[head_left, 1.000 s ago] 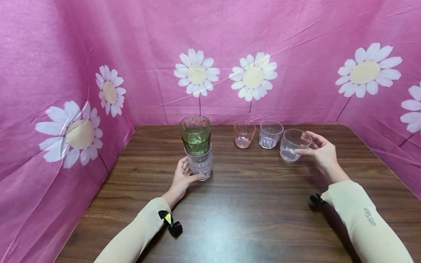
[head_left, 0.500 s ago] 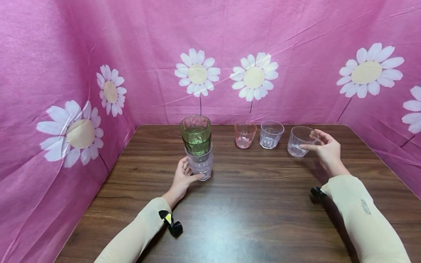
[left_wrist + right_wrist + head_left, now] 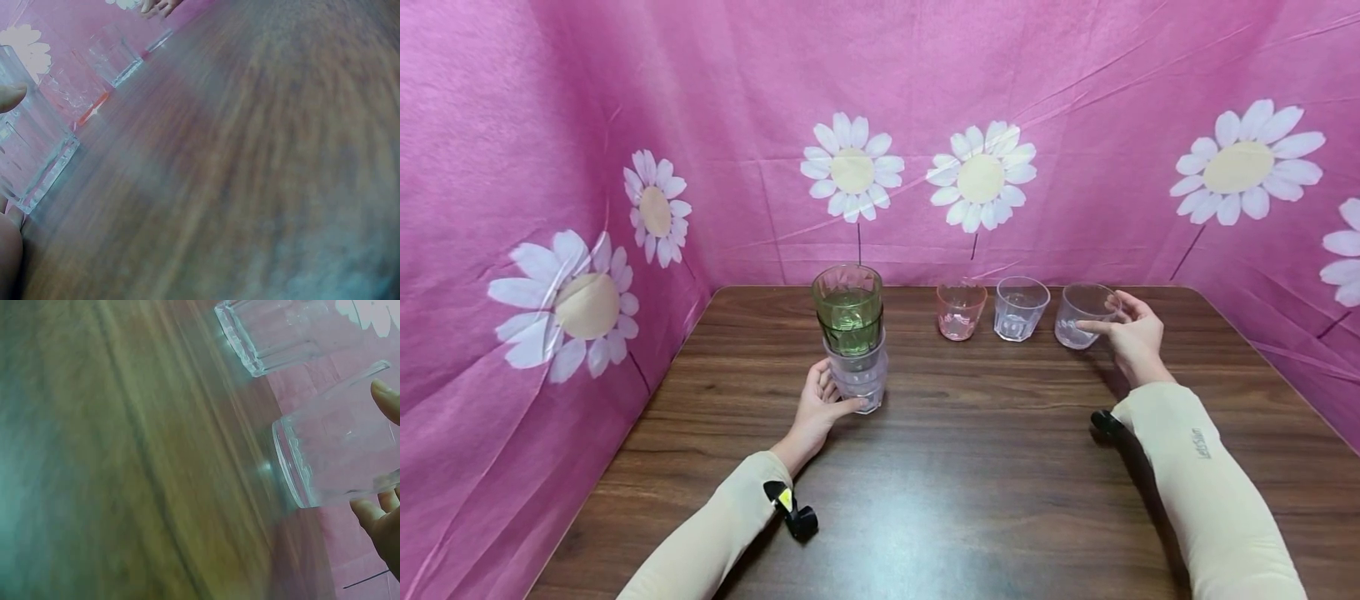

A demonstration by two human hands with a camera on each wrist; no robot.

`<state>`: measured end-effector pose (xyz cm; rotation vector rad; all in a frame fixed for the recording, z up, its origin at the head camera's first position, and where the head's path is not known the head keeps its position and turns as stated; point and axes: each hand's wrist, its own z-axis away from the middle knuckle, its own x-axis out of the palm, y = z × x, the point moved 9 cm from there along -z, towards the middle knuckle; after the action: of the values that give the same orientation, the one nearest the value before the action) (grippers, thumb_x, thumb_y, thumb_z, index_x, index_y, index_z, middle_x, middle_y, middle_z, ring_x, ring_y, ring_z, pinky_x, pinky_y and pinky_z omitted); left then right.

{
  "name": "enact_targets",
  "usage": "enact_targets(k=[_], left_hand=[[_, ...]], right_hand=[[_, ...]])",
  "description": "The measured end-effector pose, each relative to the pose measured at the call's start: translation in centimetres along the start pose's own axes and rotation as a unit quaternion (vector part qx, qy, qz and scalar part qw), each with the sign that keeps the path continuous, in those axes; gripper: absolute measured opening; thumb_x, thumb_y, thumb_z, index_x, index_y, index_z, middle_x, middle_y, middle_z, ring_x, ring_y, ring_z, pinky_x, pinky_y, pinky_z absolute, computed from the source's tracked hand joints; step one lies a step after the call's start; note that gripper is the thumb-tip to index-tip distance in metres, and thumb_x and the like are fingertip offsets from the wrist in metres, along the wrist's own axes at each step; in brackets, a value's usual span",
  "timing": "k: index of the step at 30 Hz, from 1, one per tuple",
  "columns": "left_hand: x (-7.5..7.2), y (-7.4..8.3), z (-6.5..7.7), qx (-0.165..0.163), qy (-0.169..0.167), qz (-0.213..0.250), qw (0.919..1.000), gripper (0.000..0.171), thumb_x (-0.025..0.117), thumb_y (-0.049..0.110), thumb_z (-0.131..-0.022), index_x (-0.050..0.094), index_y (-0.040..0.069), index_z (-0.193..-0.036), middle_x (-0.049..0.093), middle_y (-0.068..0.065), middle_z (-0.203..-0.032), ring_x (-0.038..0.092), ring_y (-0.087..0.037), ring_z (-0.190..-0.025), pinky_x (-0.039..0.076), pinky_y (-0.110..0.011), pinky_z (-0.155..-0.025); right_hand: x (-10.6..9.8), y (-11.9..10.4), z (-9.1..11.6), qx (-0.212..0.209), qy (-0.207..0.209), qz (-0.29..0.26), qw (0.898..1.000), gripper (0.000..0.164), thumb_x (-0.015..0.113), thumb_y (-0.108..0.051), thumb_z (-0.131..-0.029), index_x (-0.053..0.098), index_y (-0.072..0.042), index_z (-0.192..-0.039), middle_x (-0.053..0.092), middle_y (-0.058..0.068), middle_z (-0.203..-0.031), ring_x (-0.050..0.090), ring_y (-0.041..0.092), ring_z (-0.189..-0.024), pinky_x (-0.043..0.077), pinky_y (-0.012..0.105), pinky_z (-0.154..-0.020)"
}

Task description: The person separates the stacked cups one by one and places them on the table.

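Note:
My left hand (image 3: 816, 412) holds the lowest clear tumbler (image 3: 863, 387) of an upright stack, thumb in front and fingers round the left side. A green tumbler (image 3: 847, 304) sits at the top of that stack, nested in the ones below. At the right, my right hand (image 3: 1135, 337) grips another clear tumbler (image 3: 1078, 312) between thumb and fingers; in the right wrist view this tumbler (image 3: 344, 450) is upright relative to the table, its base at or just above the surface. To its left stand a clear faceted tumbler (image 3: 1021, 310) and a pink tumbler (image 3: 961, 312).
The brown wooden table (image 3: 955, 467) is backed by a pink cloth (image 3: 1075, 167) printed with white daisies. Three tumblers form a row near the table's far edge. Each forearm wears a pale sleeve and a small black wrist camera (image 3: 801, 521).
My right hand has carried its clear tumbler to the right and back, into line with the pink and clear faceted ones. The left hand and the stack have stayed put.

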<state>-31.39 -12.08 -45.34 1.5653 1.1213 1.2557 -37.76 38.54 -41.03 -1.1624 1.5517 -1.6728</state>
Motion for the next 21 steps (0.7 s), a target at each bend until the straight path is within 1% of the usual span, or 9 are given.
enact_targets(k=[3,9,15,21], left_hand=[[0.0,-0.1,0.0,-0.001,0.0,0.002,1.0,0.08,0.071,-0.02,-0.07,0.032,-0.005,-0.138,0.053,-0.012,-0.136,0.052,-0.011,-0.12,0.037,-0.032,-0.109],[0.0,-0.2,-0.1,-0.003,0.002,-0.004,1.0,0.079,0.071,-0.019,-0.07,0.033,-0.004,-0.138,0.053,-0.011,-0.136,0.052,-0.012,-0.12,0.036,-0.033,-0.109],[0.0,-0.1,0.0,-0.003,0.002,0.001,1.0,0.08,0.072,-0.019,-0.07,0.033,-0.004,-0.138,0.054,-0.01,-0.135,0.052,-0.012,-0.12,0.037,-0.033,-0.11],[0.0,0.0,0.0,-0.004,0.002,-0.002,1.0,0.08,0.072,-0.019,-0.07,0.033,-0.004,-0.138,0.053,-0.011,-0.135,0.052,-0.012,-0.12,0.036,-0.034,-0.11]], right_hand=[[0.4,0.2,-0.3,0.008,0.002,-0.001,1.0,0.094,0.08,0.027,-0.06,0.046,0.0,-0.143,0.055,-0.003,-0.112,0.051,0.008,-0.107,0.053,0.012,-0.068],[0.8,0.5,-0.9,0.018,0.008,-0.001,1.0,0.093,0.08,0.026,-0.061,0.045,-0.001,-0.143,0.052,-0.004,-0.113,0.049,0.008,-0.11,0.054,0.014,-0.067],[1.0,0.7,-1.2,0.021,0.005,0.027,0.999,0.093,0.082,0.022,-0.063,0.045,-0.004,-0.145,0.052,-0.007,-0.114,0.048,0.01,-0.117,0.052,0.011,-0.068],[1.2,0.6,-0.9,0.022,0.007,0.055,0.998,0.094,0.083,0.018,-0.066,0.041,-0.003,-0.147,0.052,-0.008,-0.114,0.046,0.013,-0.125,0.049,0.007,-0.071]])
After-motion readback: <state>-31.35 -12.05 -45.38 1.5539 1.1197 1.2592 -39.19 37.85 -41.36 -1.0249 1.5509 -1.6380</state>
